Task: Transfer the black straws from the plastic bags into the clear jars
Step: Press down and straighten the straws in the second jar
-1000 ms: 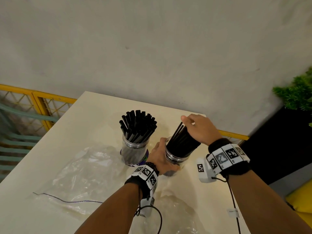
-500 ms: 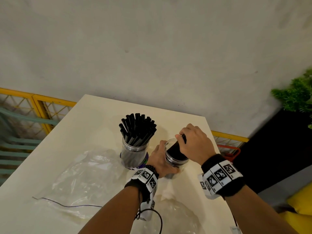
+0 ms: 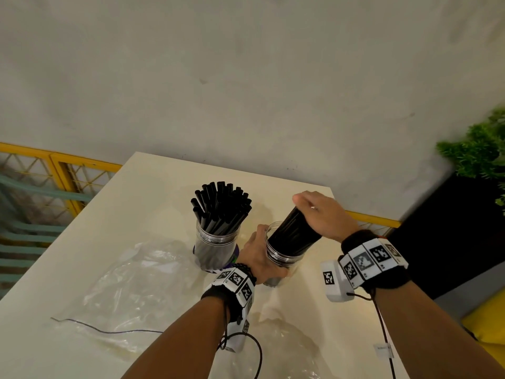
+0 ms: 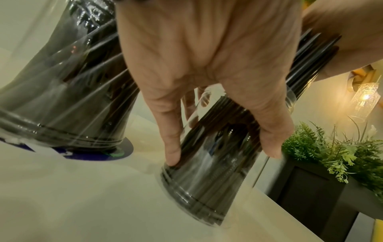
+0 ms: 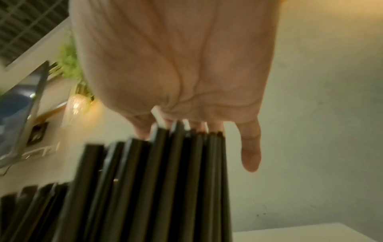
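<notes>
Two clear jars stand on the cream table (image 3: 153, 203). The left jar (image 3: 217, 242) (image 4: 62, 98) is packed with upright black straws. My left hand (image 3: 259, 258) (image 4: 221, 153) grips the right jar (image 3: 284, 258) (image 4: 196, 188) from the side. A tight bundle of black straws (image 3: 293, 232) (image 5: 145, 188) stands in that jar and leans right. My right hand (image 3: 314, 214) (image 5: 172, 114) cups the bundle's upper ends, its little finger sticking out free. An emptied plastic bag (image 3: 131, 283) lies flat to the left, and another plastic bag (image 3: 287, 351) lies near the front edge.
A thin black cord (image 3: 109, 329) lies across the left bag. Right of the table stands a dark planter (image 3: 442, 242) with a green plant (image 3: 478, 151) (image 4: 331, 155). Beyond the table's left edge runs a yellow railing (image 3: 82, 165). A plain wall stands behind the table.
My right hand dipped toward the jar rim with the bundle, then rose again, so more of the straws shows above the jar. My left hand kept its hold on the jar.
</notes>
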`<state>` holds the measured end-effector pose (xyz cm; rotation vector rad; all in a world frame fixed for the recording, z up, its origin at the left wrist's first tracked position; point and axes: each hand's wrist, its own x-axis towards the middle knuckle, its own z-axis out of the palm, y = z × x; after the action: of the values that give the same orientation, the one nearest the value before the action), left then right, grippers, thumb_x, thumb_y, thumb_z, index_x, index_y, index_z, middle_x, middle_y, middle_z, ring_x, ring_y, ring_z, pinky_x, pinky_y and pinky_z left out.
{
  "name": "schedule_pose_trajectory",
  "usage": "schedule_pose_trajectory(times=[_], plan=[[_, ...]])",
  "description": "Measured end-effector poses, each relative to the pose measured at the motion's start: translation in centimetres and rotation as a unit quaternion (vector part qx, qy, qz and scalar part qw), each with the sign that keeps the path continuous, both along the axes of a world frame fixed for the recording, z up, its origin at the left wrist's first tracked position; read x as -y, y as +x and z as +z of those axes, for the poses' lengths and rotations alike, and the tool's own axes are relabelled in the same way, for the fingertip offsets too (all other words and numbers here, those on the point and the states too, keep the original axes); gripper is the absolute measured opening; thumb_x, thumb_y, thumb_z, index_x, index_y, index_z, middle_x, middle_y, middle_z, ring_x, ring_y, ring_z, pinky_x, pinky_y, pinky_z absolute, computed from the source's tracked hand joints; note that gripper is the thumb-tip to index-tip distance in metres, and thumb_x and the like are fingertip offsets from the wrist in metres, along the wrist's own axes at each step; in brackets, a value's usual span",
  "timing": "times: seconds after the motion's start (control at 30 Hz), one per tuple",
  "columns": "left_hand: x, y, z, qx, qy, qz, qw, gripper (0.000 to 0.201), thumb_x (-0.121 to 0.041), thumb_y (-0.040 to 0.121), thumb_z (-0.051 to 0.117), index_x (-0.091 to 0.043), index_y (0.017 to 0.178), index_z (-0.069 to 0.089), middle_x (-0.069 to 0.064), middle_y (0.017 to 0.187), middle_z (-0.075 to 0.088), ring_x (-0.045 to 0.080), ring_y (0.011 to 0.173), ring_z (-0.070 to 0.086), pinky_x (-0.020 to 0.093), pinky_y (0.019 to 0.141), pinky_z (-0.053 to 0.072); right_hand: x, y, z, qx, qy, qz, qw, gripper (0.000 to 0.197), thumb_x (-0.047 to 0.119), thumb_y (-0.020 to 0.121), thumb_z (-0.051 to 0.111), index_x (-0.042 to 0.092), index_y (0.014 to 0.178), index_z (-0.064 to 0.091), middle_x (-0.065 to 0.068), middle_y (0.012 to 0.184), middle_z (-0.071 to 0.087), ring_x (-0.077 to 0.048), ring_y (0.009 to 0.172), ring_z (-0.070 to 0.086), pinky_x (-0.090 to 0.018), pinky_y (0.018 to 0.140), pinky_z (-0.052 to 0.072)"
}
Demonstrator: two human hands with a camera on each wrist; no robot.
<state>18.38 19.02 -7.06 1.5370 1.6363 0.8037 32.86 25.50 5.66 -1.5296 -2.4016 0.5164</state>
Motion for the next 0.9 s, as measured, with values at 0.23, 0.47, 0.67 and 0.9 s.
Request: schedule_pose_trajectory(times=[0.23, 0.47, 0.67, 0.9], plan=[[0.1, 0.0, 0.0, 0.014, 0.001, 0.005, 1.000, 0.102, -0.043, 0.049, 0.085, -0.035, 0.131, 0.025, 0.000, 0.130, 0.055, 0.026, 0.116, 0.060, 0.046, 0.101, 0.053, 2.8, 0.7, 0.0, -0.063, 0.084, -0.036, 0.994, 0.056, 0.061, 0.092, 0.042, 0.021, 0.129, 0.055, -0.004, 0.136, 0.053, -0.024, 0.128, 0.048, -0.043, 0.105, 0.041], [0.3, 0.0, 0.1, 0.009, 0.001, 0.004, 1.000, 0.103, -0.043, 0.049, 0.085, -0.031, 0.131, 0.025, 0.002, 0.134, 0.055, 0.027, 0.119, 0.058, 0.048, 0.101, 0.052, 2.3, -2.1, -3.0, 0.099, 0.098, -0.058, 0.989, 0.052, 0.057, 0.093, 0.043, 0.031, 0.138, 0.046, -0.001, 0.146, 0.044, -0.029, 0.133, 0.039, -0.052, 0.099, 0.042], [0.5, -0.2, 0.2, 0.000, -0.003, 0.004, 1.000, 0.106, -0.037, 0.055, 0.088, -0.028, 0.140, 0.024, 0.003, 0.135, 0.054, 0.026, 0.119, 0.058, 0.044, 0.101, 0.052, 0.7, -1.0, -3.4, -0.010, 0.140, 0.044, 0.989, 0.018, 0.033, 0.094, 0.052, 0.023, 0.094, 0.067, 0.004, 0.096, 0.062, -0.020, 0.092, 0.055, -0.041, 0.083, 0.049], [0.5, -0.2, 0.4, -0.004, -0.006, -0.001, 1.000, 0.106, -0.036, 0.056, 0.089, -0.028, 0.140, 0.024, 0.003, 0.137, 0.052, 0.026, 0.122, 0.056, 0.045, 0.104, 0.051, 0.2, 0.2, -2.0, 0.002, 0.069, 0.113, 0.991, 0.016, 0.034, 0.094, 0.055, 0.025, 0.103, 0.065, 0.007, 0.104, 0.062, -0.016, 0.098, 0.053, -0.038, 0.092, 0.047]])
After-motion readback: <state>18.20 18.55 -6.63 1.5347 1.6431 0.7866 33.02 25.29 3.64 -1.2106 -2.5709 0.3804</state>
